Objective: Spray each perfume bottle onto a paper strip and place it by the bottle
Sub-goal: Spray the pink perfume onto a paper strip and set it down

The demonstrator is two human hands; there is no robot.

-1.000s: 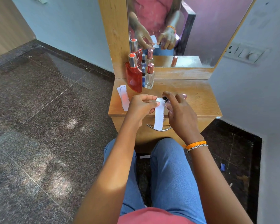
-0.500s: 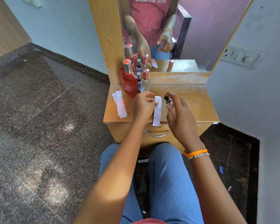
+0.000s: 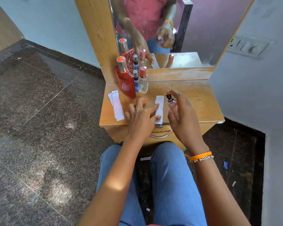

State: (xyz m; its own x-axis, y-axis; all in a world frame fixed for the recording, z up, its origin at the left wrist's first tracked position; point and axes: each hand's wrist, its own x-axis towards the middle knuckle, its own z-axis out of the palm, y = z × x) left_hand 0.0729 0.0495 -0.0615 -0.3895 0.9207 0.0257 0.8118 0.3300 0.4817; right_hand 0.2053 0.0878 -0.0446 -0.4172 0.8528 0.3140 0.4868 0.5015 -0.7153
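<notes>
White paper strip (image 3: 159,108) is pinned flat on the wooden dressing table (image 3: 194,101) by the spread left hand (image 3: 141,114), likely steadying it, while the small pink glass perfume bottle (image 3: 172,106) is gripped by curled right hand (image 3: 183,115) fingers.

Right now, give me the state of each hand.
Left hand: open, straight fingers on the paper strip.
Right hand: holding the small pink perfume bottle.

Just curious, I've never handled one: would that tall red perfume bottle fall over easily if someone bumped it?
Probably fairly easily: the red bottle is tall and narrow with a long metal cap up top. It looks like glass, so likely heavy for its size and breakable. It stands right beside the small blue bottle and the clear bottle, so it might knock them too.
</notes>
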